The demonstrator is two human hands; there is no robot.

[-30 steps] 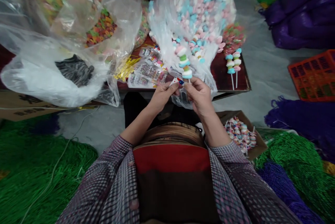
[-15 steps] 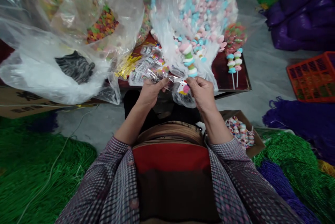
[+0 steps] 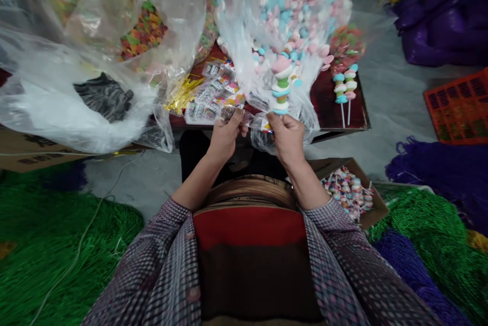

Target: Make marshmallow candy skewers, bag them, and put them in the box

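My left hand (image 3: 226,135) pinches one end of a small clear printed wrapper (image 3: 247,119) at the table's front edge. On the wrapper's other side, my right hand (image 3: 285,135) is closed on it too, thumb on top. Just beyond my right hand stands a candy skewer (image 3: 281,87) in pink, white, green, orange and blue; its lower end is hidden. Printed wrappers (image 3: 213,94) lie past my left hand, beside gold twist ties (image 3: 183,93). Two finished-looking candy sticks (image 3: 345,87) lie at the table's right.
Bags of gummy rings (image 3: 143,33) and marshmallows (image 3: 290,0) cover the back of the table (image 3: 324,118). A cardboard box (image 3: 375,209) with wrapped candy sticks is at my right, near an orange crate (image 3: 459,107). Green strands (image 3: 76,244) lie at the lower left.
My right hand has moved slightly left, closer to my left hand, and the wrapper between them is less stretched out. The view has shifted slightly.
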